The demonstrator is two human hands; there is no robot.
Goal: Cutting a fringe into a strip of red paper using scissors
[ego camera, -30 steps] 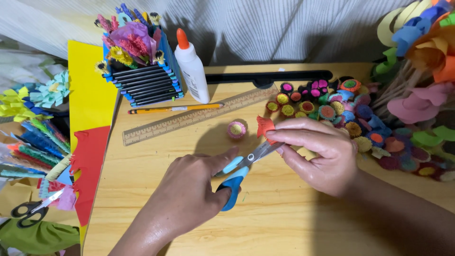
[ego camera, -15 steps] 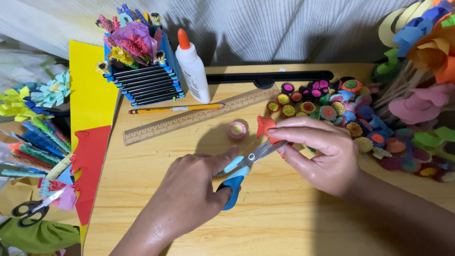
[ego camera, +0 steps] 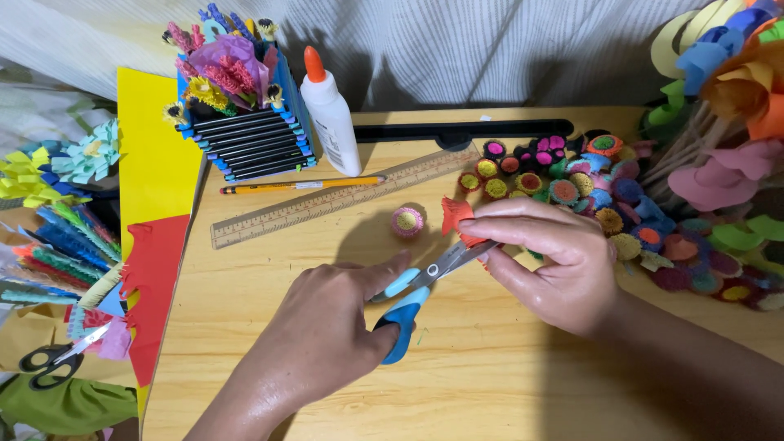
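Above the wooden counter (ego camera: 506, 384), the left hand (ego camera: 327, 335) is closed on blue scissors (ego camera: 420, 286), its grip through the handles. Their blades meet a red paper strip (ego camera: 457, 219) pinched tight in the right hand's (ego camera: 555, 261) fingertips. Just beyond lie a small paper roll (ego camera: 407, 220), a ruler (ego camera: 343, 198), a pencil (ego camera: 298, 186) and a glue bottle (ego camera: 331, 114). Coloured paper coils (ego camera: 588, 192) crowd the right side; a striped cloth (ego camera: 490, 49) hangs behind.

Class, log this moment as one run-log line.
left hand: blue-handled scissors, blades on red paper piece | right hand: pinching paper | nearby: ruler, glue bottle
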